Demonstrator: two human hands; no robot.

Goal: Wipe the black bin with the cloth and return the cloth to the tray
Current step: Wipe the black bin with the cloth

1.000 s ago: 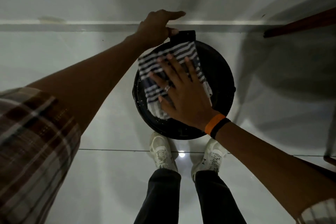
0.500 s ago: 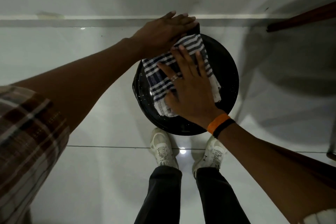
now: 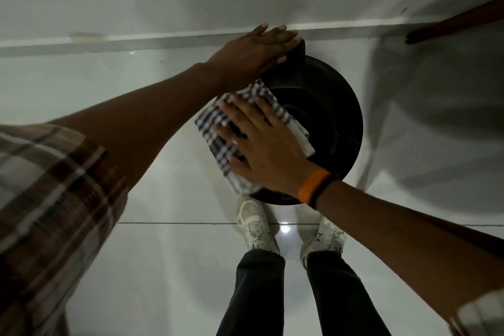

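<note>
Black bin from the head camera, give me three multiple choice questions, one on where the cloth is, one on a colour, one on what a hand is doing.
1. Where does the checked cloth lie?
A. On the left part of the black bin lid, overhanging its edge
B. On the floor by the shoes
C. Over the person's shoulder

2. What colour is the wider band on the right wrist?
A. Green
B. Orange
C. White

3. What is the right hand doing?
A. Hanging away from the bin
B. Pinching a cloth corner in the air
C. Pressing flat on the cloth with spread fingers

Answers: 1 A, the cloth lies across the lid's left side and passes its rim. 2 B, an orange band sits beside a thinner black one. 3 C, the palm lies open on the cloth, while the left hand rests flat at the bin's far edge.
</note>
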